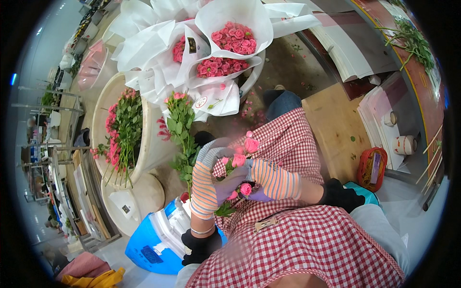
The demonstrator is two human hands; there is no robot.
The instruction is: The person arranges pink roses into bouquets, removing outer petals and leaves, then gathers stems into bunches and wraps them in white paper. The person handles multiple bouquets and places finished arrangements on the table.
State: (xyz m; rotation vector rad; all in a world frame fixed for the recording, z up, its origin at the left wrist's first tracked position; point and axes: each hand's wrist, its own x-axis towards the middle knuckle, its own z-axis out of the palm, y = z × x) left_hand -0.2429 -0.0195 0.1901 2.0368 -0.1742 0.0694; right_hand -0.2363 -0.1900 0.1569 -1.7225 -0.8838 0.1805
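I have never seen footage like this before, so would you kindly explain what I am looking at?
There is no machine: a person wears a fisheye camera on the head, looking down, so edges bend. The gloved left hand and right hand work close together, with pink roses held between them; which fingers grip is hard to tell. Beyond are white-wrapped bouquets and a pale tub of loose roses. Cut green stems lie on the table at right.
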